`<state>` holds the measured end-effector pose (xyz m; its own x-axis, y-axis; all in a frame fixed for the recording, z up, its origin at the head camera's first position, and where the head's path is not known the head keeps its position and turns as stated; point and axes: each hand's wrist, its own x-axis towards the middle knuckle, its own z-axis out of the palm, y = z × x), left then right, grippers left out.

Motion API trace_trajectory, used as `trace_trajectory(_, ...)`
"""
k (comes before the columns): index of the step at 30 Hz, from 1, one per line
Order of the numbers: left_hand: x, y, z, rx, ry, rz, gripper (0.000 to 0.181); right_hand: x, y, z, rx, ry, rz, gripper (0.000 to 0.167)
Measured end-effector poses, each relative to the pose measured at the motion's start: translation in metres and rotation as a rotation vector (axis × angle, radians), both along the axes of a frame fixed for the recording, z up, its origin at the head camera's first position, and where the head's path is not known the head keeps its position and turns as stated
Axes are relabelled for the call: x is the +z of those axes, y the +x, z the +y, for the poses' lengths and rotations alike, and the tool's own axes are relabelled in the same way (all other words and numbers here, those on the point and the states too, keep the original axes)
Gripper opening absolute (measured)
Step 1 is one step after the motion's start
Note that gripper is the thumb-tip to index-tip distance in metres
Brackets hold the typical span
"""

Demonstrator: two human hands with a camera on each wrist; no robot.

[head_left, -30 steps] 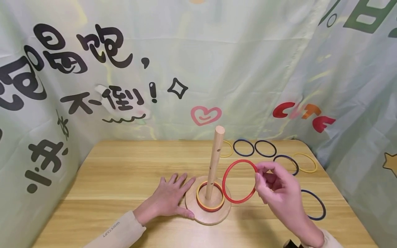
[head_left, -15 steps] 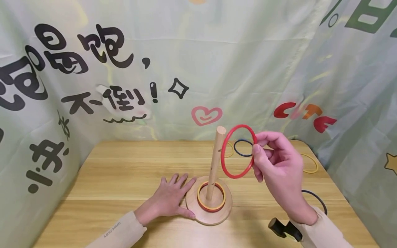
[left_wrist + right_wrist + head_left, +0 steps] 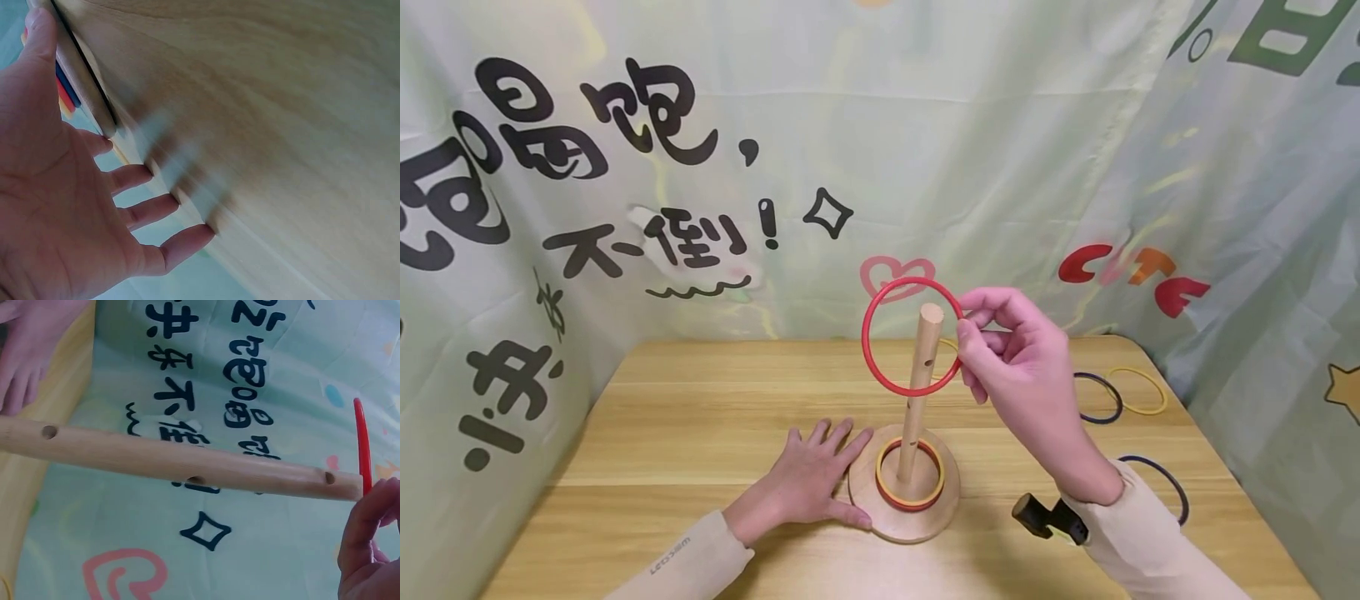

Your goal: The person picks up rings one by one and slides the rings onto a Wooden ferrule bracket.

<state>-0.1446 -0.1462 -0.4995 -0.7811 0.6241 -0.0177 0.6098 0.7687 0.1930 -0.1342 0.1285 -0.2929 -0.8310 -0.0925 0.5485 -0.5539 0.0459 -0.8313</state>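
My right hand pinches a red ring at its right side, between thumb and fingers. In the head view the ring frames the top of a wooden peg. The right wrist view has the red ring edge-on, level with the peg's tip; whether it encircles the peg I cannot tell. The peg stands upright on a round wooden base. Around its foot lie stacked rings, a yellow ring uppermost. My left hand lies spread on the table, thumb and forefinger at the base's left edge.
Toward the table's right side lie a dark blue ring, a yellow ring and another blue ring. Another yellow ring is partly hidden behind the peg. A printed curtain borders the wooden table.
My right hand has raised the red ring from beside the base and carried it left to the peg's top. The left hand has stayed in place.
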Motion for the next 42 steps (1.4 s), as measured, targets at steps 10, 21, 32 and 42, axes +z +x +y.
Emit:
trace_trajectory(10,-0.002,-0.001,0.001,0.01,-0.03,0.009,0.125,-0.02,-0.006,0.007,0.008,0.127,-0.139,0.02)
trace_trajectory(21,0.001,0.001,0.001,-0.017,0.004,0.038,0.125,-0.067,-0.011,0.018,0.036,0.2,-0.293,0.024)
trace_trajectory(32,0.008,0.002,0.004,0.013,-0.032,-0.008,0.124,-0.117,-0.011,0.024,-0.015,0.31,-0.382,0.024)
trace_trajectory(42,0.006,0.002,0.003,0.009,-0.019,-0.004,0.124,-0.15,-0.012,0.025,-0.013,0.383,-0.461,0.019)
